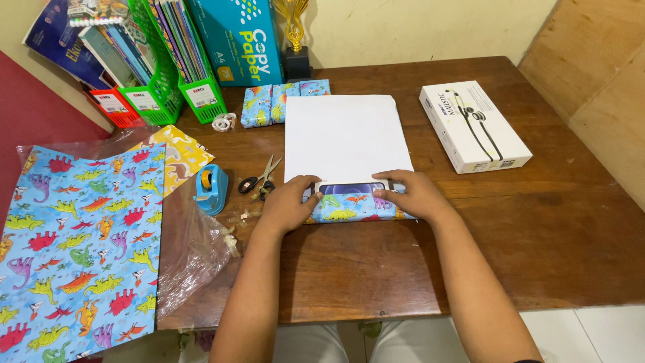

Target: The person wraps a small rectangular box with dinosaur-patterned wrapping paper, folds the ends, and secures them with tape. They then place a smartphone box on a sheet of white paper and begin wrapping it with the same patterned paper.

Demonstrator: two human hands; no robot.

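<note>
At the centre of the frame I see my left hand [290, 202] and my right hand [413, 193] both pressing down on a small flat box [354, 189] with a dark top; each grip is flat and spread, fingers resting on the box's ends and on the folded edge of dinosaur-print wrapping paper [349, 214] that comes up against the box's near side. The paper's white reverse [346, 138] lies flat on the desk [537, 222], stretching up from the box toward the upper middle of the frame.

Just left of my left hand lie scissors [259, 180] and a blue tape dispenser [210, 188]. Further left, a large sheet of the same dinosaur paper [80, 249] lies in clear plastic over the desk's edge. At the upper middle sits a wrapped parcel [282, 101]. At the upper right, well apart, lies a white carton [474, 126].
</note>
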